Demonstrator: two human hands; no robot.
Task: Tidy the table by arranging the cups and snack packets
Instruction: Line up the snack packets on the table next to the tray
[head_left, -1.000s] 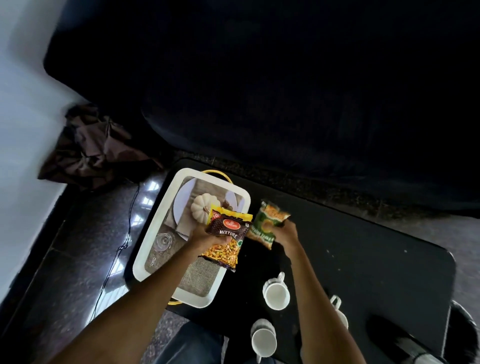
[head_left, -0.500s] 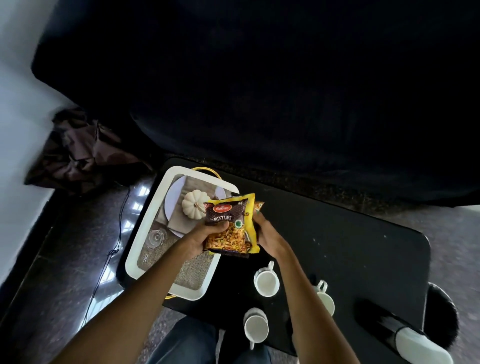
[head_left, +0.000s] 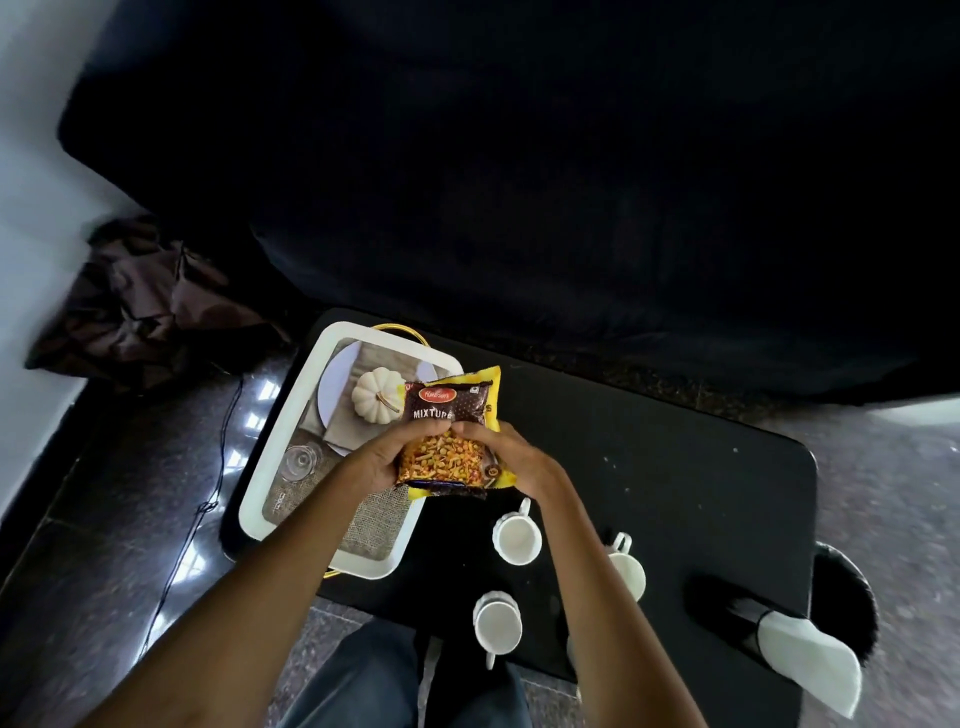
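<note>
Yellow-edged snack packets (head_left: 451, 431) sit at frame centre, clamped between the left hand (head_left: 382, 457) and right hand (head_left: 511, 457), fingers curled round them.

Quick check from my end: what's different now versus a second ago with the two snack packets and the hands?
The right hand brought its green packet leftward behind the Mixture packet; it is now hidden, and both hands grip the stack, the left hand as before. The three cups and the tray look unmoved on the table.

stacked yellow snack packets (head_left: 449, 431) held above the table; three white cups (head_left: 517, 538) upright nearby.
</note>
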